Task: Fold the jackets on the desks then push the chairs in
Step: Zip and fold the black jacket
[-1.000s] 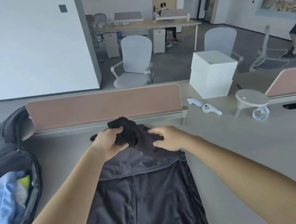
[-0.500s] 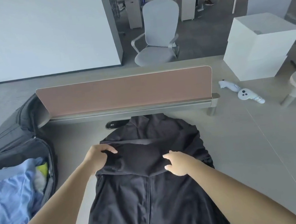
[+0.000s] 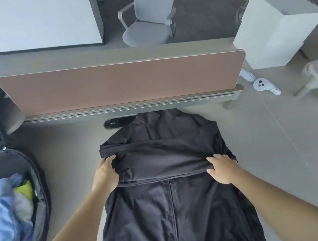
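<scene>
The left hand (image 3: 105, 176) and the right hand (image 3: 224, 169) are both bare. Behind each hand a bare forearm runs to the lower edge: the left forearm (image 3: 72, 233) and the right forearm (image 3: 286, 204), uncovered along all that shows.
</scene>
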Tool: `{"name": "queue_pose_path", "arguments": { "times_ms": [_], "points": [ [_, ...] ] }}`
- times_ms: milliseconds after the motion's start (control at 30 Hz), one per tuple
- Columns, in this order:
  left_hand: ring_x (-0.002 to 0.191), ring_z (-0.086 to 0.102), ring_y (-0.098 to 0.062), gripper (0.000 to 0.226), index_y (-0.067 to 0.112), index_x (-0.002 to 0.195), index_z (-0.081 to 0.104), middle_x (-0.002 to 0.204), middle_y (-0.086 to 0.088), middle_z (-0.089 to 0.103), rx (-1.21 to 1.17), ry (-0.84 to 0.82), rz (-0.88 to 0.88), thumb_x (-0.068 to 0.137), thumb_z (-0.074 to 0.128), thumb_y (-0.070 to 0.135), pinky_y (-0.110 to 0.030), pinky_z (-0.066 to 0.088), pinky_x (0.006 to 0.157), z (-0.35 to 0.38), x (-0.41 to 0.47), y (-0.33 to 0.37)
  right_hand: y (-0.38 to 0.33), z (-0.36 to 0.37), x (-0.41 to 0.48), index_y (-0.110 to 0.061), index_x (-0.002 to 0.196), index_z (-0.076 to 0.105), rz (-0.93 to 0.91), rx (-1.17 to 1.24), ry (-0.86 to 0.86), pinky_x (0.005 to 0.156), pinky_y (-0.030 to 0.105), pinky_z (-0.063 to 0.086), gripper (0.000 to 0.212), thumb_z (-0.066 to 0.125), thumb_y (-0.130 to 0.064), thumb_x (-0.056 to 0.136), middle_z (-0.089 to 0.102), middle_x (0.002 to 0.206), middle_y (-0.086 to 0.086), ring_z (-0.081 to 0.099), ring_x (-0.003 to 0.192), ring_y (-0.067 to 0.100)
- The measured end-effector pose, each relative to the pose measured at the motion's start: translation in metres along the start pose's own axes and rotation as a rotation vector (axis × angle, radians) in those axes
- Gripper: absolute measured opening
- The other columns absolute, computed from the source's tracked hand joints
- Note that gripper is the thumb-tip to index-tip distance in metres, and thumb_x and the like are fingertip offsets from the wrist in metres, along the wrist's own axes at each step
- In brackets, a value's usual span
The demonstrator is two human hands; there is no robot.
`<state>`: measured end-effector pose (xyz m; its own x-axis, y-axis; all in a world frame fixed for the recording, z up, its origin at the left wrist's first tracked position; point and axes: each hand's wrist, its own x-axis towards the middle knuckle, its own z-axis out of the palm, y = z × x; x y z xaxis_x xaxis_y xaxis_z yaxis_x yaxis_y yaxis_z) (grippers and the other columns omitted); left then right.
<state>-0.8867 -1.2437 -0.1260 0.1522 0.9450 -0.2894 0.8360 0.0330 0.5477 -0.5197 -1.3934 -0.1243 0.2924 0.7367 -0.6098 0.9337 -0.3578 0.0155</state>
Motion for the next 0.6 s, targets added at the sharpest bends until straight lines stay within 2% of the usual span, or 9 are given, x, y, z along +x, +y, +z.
{"name": "queue_pose_path", "arguments": {
  "times_ms": [133,167,233,300,367,467,600],
  "points": [
    [0.128,0.049,-0.03,0.059,0.015,0.151,0.04,0.152,0.0,0.037,-0.074,0.092,0.019,0.095,0.038,-0.005,-0.039,0.043,0.106,0.002,0.006,-0.003,-0.013,0.003,-0.003,-0.026,0.158,0.019,0.021,0.06,-0.053,0.117,0.048,0.028,0.064,0.042,-0.047,0.102,0.017,0.165,0.004,0.015,0.151,0.025],
    [0.128,0.049,-0.03,0.061,0.015,0.152,0.037,0.151,-0.001,0.037,-0.095,0.089,0.021,0.095,0.038,-0.005,-0.039,0.042,0.107,0.002,0.011,-0.005,-0.015,0.004,-0.002,-0.028,0.159,0.014,0.033,0.064,-0.057,0.117,0.049,0.027,0.066,0.042,-0.047,0.102,0.012,0.166,0.003,0.012,0.152,0.024],
    [0.133,0.043,-0.031,0.068,0.015,0.156,0.029,0.152,-0.006,0.034,-0.079,-0.019,-0.031,0.092,0.041,-0.005,-0.04,0.039,0.11,0.001,0.024,-0.013,-0.018,0.007,-0.001,-0.031,0.159,0.005,0.069,0.047,-0.077,0.118,0.051,0.027,0.071,0.042,-0.048,0.101,0.001,0.168,0.001,0.004,0.154,0.023],
    [0.134,0.036,-0.034,0.078,0.022,0.158,0.018,0.153,-0.008,0.029,0.099,-0.158,-0.141,0.088,0.045,-0.001,-0.043,0.035,0.112,-0.001,0.03,-0.019,-0.02,0.011,-0.001,-0.032,0.159,-0.002,0.111,0.024,-0.11,0.118,0.05,0.025,0.075,0.042,-0.049,0.101,-0.008,0.167,0.0,-0.004,0.154,0.022],
    [0.13,0.029,-0.036,0.081,0.03,0.156,0.018,0.152,-0.008,0.025,0.332,-0.135,-0.157,0.087,0.05,0.005,-0.044,0.029,0.112,-0.001,0.028,-0.017,-0.024,0.014,-0.002,-0.03,0.159,-0.002,0.121,0.01,-0.123,0.118,0.049,0.024,0.076,0.042,-0.05,0.101,-0.01,0.167,0.002,-0.007,0.154,0.023],
    [0.135,0.02,-0.033,0.07,0.03,0.15,0.029,0.153,-0.006,0.023,0.398,-0.032,0.05,0.087,0.055,0.013,-0.045,0.022,0.112,0.014,0.019,0.007,-0.024,0.018,-0.004,-0.026,0.158,0.014,0.122,0.077,-0.011,0.119,0.047,0.024,0.068,0.042,-0.049,0.101,0.002,0.167,0.005,0.002,0.154,0.026],
    [0.136,0.023,-0.032,0.056,0.025,0.146,0.04,0.153,-0.003,0.028,0.469,-0.12,0.387,0.091,0.053,0.019,-0.044,0.023,0.112,0.054,0.003,0.062,-0.007,0.017,-0.006,-0.024,0.15,0.031,0.268,0.223,0.239,0.114,0.047,0.027,0.053,0.045,-0.038,0.101,0.021,0.16,0.007,0.02,0.145,0.031]
  ]
}}
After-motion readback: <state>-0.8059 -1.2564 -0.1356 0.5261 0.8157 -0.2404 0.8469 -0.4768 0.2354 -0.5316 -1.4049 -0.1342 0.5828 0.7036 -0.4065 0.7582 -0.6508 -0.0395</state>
